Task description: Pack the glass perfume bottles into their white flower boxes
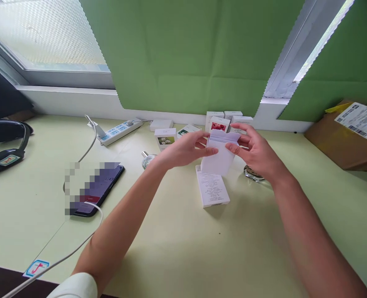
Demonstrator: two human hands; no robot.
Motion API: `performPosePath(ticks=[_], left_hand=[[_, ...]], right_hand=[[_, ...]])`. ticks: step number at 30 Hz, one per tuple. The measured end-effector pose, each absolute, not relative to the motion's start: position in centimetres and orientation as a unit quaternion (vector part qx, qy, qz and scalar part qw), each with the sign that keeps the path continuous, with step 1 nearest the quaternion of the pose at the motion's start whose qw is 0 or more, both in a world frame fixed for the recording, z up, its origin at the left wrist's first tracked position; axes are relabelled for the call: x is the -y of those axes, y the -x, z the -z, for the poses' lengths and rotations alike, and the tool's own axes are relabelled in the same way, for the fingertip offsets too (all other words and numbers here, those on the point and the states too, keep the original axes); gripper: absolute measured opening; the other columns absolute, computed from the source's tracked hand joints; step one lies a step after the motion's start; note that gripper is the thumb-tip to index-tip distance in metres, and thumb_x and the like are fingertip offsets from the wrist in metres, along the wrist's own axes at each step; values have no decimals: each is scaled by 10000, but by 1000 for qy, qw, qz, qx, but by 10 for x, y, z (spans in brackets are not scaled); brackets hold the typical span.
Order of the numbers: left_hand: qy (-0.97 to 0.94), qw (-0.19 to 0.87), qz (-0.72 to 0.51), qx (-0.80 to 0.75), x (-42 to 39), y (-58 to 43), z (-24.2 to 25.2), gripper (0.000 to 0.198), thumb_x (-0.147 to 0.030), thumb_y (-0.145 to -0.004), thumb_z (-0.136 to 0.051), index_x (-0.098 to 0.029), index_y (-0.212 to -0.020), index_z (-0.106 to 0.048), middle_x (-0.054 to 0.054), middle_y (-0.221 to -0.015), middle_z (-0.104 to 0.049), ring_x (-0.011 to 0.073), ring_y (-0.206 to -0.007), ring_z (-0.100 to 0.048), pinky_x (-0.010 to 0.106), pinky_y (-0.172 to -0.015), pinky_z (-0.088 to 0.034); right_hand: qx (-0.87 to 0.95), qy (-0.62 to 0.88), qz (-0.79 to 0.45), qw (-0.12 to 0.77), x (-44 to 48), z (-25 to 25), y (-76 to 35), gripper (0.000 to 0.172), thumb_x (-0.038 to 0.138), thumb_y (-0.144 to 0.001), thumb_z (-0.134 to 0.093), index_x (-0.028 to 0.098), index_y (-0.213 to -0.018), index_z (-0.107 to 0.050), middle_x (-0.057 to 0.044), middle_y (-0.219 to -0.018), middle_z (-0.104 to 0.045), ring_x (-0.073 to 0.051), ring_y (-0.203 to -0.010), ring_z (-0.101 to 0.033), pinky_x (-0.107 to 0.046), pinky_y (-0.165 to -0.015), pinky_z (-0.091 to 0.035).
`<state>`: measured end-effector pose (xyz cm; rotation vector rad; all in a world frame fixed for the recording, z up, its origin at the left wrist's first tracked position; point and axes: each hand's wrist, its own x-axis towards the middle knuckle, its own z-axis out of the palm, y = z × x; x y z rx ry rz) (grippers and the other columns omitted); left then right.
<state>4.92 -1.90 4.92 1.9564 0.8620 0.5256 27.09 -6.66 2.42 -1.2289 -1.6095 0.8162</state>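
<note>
One blank white carton [219, 159] is held upright between the two hands, above the table [171, 248], its notched flap at the top edge. The left hand [186, 149] grasps its left side, thumb across the front; the right hand [253, 151] grasps its upper right side, thumb on the front and fingers at the top edge.

Just below the grip, one printed box [213, 190] lies on the table, its far end hidden by the carton. Two glass bottles flank the grip: one [254, 174] partly under the right hand, the other [148, 160] left of it, beside the left forearm.

Beyond the grip are three picture boxes, one with red flowers [220, 124], one with white flowers [165, 138] and one with a green picture [186, 130]; at least three more white boxes [215, 116] stand behind.

Farther left come one power strip [121, 131], one phone [101, 190] and one headset [8, 142]; well right, one cardboard box [335, 140].
</note>
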Motion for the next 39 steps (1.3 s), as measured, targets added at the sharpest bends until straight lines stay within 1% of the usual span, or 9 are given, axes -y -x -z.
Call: performPosePath(ticks=[5,9,13,17,25,29,33,35,39], left_hand=[[-780,454,-255,-348,19,-59,-43,347,-347,-862,-643,-210,-1181,-621,49,-1117,-703,185,-1014,-655,333,-876,-515],[-765,462,-291,-342,17,-61,-41,354,-331,-841,-671,-204,-1171,-647,56,-1134,-705,190,-1038,-653,337,-908,-512],[-764,463,-316,-319,19,-62,-42,367,-341,-839,-671,-223,-1187,-663,47,-1190,-687,208,-1112,-627,359,-963,-500],[-763,486,-319,-282,21,-64,-41,374,-325,-859,-650,-244,-1224,-657,36,-1238,-665,221,-1141,-614,365,-954,-511],[-753,513,-306,-277,23,-66,-35,407,-324,-928,-562,-231,-1324,-575,47,-1218,-672,208,-1108,-625,370,-967,-491],[-767,482,-318,-280,24,-68,-32,445,-317,-951,-519,-223,-1386,-506,65,-1235,-658,208,-1091,-621,366,-936,-489],[-774,458,-308,-308,23,-68,-32,534,-298,-948,-522,-212,-1461,-403,87,-1259,-643,221,-1107,-610,387,-940,-483],[-768,460,-316,-314,22,-66,-33,541,-288,-933,-546,-199,-1451,-420,91,-1264,-642,230,-1142,-600,393,-962,-476],[-762,481,-319,-295,17,-63,-35,462,-264,-913,-576,-203,-1369,-528,74,-1276,-641,230,-1177,-590,387,-997,-471]], right_hand=[[668,528,-307,425,72,-27,-275,553,527,-830,-661,374,-1328,-477,-41,-1189,-685,-278,-1013,-660,-463,-824,-553],[675,535,-313,400,73,-27,-278,577,560,-848,-626,398,-1365,-426,-30,-1267,-650,-283,-1125,-620,-469,-883,-547],[662,504,-370,413,71,-20,-272,650,566,-856,-614,422,-1423,-331,-3,-1384,-575,-260,-1219,-578,-437,-936,-548],[639,486,-401,441,70,-16,-264,666,562,-867,-602,424,-1434,-282,8,-1391,-571,-238,-1226,-584,-415,-948,-555],[609,479,-413,478,67,-10,-259,541,571,-904,-530,419,-1375,-312,20,-1407,-556,-216,-1219,-593,-399,-950,-558],[606,468,-396,507,65,-6,-251,555,556,-921,-509,423,-1397,-259,0,-1398,-557,-218,-1201,-604,-416,-933,-563],[621,468,-374,504,66,-6,-247,592,548,-936,-487,448,-1442,-197,10,-1399,-551,-213,-1233,-581,-433,-972,-539],[634,473,-361,494,66,-8,-251,567,550,-944,-471,443,-1448,-236,13,-1412,-541,-215,-1265,-554,-439,-1004,-516],[666,486,-312,472,66,-16,-265,452,549,-928,-503,396,-1352,-475,7,-1370,-580,-237,-1270,-542,-440,-1019,-503]])
